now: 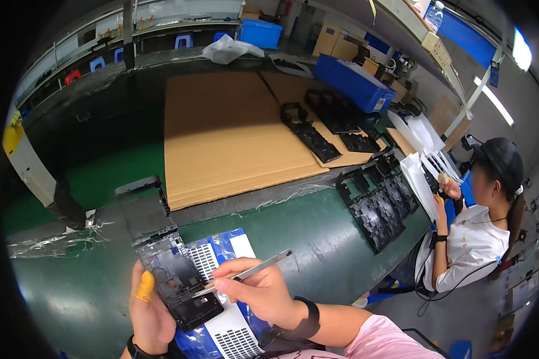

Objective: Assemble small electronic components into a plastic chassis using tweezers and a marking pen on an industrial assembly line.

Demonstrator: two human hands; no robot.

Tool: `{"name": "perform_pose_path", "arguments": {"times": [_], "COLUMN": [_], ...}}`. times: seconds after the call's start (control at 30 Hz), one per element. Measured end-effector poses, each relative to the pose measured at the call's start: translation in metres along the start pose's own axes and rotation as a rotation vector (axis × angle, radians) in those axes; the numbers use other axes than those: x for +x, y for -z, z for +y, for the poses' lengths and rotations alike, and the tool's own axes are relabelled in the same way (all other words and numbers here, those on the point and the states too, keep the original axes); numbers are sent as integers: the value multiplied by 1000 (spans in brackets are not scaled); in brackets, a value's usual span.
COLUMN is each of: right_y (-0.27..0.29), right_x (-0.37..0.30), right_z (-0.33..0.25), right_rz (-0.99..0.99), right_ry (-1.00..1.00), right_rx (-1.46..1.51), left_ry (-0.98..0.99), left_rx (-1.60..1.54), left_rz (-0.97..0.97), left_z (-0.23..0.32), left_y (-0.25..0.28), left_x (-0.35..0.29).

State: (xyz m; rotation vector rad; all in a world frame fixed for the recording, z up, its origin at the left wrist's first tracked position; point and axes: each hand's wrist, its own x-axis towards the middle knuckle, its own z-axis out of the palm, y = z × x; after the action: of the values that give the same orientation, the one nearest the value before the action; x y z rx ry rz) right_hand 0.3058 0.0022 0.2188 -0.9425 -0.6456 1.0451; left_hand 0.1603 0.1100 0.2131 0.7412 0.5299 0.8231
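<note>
My left hand (pixel 152 320) grips the near left edge of a black moulded plastic housing (pixel 169 266), which is held tilted over the green table. A yellow finger cot (pixel 144 287) covers one of its fingertips. Pinched in my right hand (pixel 266 296) is a pair of metal tweezers (pixel 274 259), its tips at the lower part of the housing. Whether the tips hold anything is too small to tell. Under the housing and my right hand lie white sheets with rows of small black pieces (pixel 235 342) on a blue plastic sheet (pixel 193 346).
More black housings (pixel 377 200) lie at the right of the green table (pixel 281 224). Others (pixel 310 134) rest on flattened cardboard (pixel 221 131) beyond, near a blue bin (pixel 356 82). A co-worker (pixel 476 239) sits at the right, handling something. A pale post (pixel 33 164) stands at left.
</note>
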Motion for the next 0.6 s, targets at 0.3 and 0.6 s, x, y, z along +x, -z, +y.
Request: {"name": "perform_pose_path", "arguments": {"times": [0.3,0.6], "right_y": [-3,-15], "right_x": [0,-14], "right_z": [4,-26], "right_rz": [69,231], "right_ry": [-60,179], "right_rx": [24,104], "left_ry": [-31,-406], "left_rx": [-51,559], "left_rz": [47,16], "left_z": [11,-14], "left_y": [19,31], "left_x": [0,11]}}
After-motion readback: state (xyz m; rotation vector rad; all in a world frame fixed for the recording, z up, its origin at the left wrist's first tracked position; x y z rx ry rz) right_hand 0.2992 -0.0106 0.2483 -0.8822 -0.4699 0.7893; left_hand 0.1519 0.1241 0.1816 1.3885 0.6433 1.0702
